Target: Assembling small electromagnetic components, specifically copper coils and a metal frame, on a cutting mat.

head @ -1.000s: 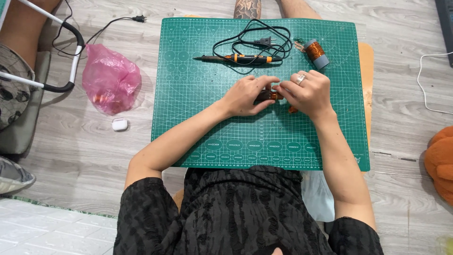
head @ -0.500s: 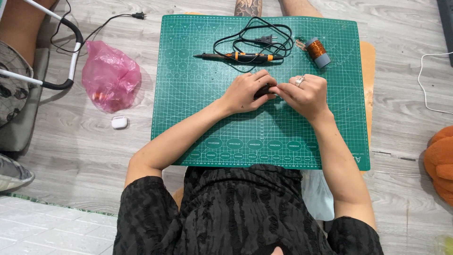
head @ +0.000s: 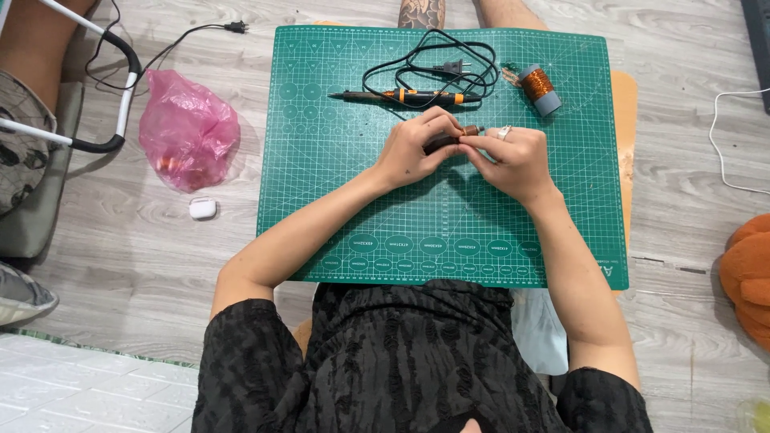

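over the green mat [head: 337,200] — both hands pinched shut on a small dark part [head: 454,138]

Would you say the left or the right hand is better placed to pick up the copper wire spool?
Probably the right hand: the copper wire spool lies just beyond it, while the left hand sits further away. Both hands pinch a small dark part.

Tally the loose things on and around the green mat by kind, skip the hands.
On the cutting mat:
Soldering iron with black cord: 1
Copper wire spool: 1
Small dark part pinched by left hand and right hand: 1
On the floor:
Pink plastic bag: 1
Small white case: 1
Total: 5
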